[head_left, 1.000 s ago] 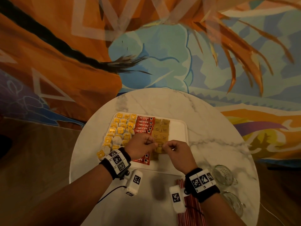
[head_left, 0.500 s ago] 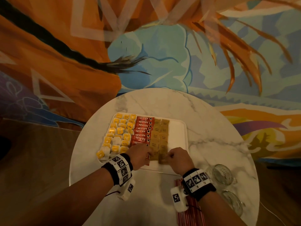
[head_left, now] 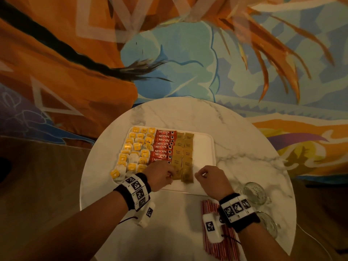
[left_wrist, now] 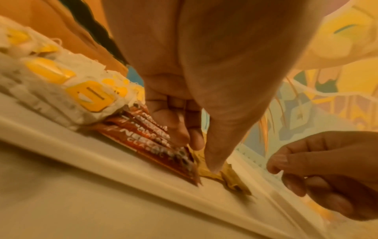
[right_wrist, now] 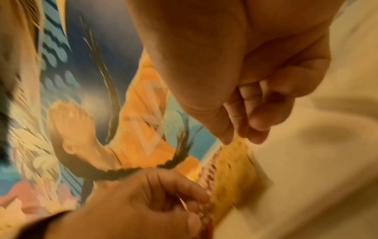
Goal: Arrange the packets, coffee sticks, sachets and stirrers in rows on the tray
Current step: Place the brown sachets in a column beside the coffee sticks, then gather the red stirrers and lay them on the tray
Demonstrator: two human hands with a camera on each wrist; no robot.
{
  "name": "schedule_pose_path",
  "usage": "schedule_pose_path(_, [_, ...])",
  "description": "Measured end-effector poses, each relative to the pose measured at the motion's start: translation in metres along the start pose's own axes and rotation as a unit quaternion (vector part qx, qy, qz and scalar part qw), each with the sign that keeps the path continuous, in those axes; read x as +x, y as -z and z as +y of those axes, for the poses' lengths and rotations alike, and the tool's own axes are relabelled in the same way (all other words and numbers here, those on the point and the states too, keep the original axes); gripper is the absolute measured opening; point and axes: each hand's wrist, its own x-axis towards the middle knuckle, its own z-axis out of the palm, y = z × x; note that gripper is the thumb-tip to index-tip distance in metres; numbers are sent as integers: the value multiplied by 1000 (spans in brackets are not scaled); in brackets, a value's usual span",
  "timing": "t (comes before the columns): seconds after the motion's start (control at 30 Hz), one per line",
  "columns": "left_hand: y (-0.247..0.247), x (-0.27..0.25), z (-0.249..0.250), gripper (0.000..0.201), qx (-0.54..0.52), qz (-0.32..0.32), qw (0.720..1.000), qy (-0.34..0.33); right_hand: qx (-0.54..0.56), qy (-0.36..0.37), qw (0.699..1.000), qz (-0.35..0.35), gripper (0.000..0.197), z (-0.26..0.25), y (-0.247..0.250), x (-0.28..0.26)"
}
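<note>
On the white tray [head_left: 204,153], yellow tea bags [head_left: 137,147] fill the left side. Beside them lie red Nescafe coffee sticks [head_left: 163,144], then two columns of brown sugar sachets [head_left: 183,147]. My left hand [head_left: 172,175] has curled fingers and pinches the nearest sachet of the left column. Its thumb tip [left_wrist: 212,161] presses on that sachet [left_wrist: 206,172]. My right hand [head_left: 197,174] is curled and holds nothing. It hovers just right of the nearest right-column sachet [head_left: 187,176]. Red stirrers [head_left: 209,208] lie on the table under my right wrist.
The tray sits on a round marble table [head_left: 244,147]. Two glass cups [head_left: 253,191] [head_left: 269,223] stand at the near right, beside the stirrers. A bare strip runs down the right side of the tray. A painted wall rises behind the table.
Both hands have slid toward the tray's near edge. The right hand has let go of the sachets and drawn slightly right, while the left stays at the last sachet.
</note>
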Motion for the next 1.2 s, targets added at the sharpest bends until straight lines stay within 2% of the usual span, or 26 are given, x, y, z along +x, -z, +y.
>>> schedule_pose_path(0.07, [0, -5, 3, 25, -8, 1, 1000, -15, 3, 6, 1000, 12, 16, 7, 13, -17])
schedule_pose_path(0.17, [-7, -17, 14, 30, -8, -17, 999, -45, -10, 5, 1000, -8, 20, 21, 29, -44])
schedule_pose_path(0.3, [-24, -34, 41, 40, 2, -68, 994, -91, -72, -19, 996, -54, 32, 48, 32, -71])
schedule_pose_path(0.4, [-40, -42, 62, 48, 27, -95, 985, -144, -130, -30, 989, -65, 29, 60, 26, -89])
schedule_pose_path(0.53, [-60, -40, 85, 61, 74, -101, 973, -196, -179, -13, 983, -44, 31, 65, 19, -107])
schedule_pose_path(0.67, [-72, -33, 98, 70, 105, -102, 962, -230, -196, -41, 979, -40, 28, 69, 14, -114])
schedule_pose_path(0.83, [-79, -30, 102, 71, 125, -83, 955, -257, -205, -23, 977, -60, 25, 64, 8, -116])
schedule_pose_path(0.97, [-80, -35, 93, 63, 103, -77, 958, -255, -169, 47, 980, -95, 33, 56, -8, -116])
schedule_pose_path(1.1, [-76, -46, 69, 53, 97, -79, 971, -201, -139, 106, 974, -146, 54, 40, -26, -112])
schedule_pose_path(1.2, [-65, -56, 53, 41, 132, -69, 976, -160, -143, 146, 969, -139, 55, 27, -36, -107])
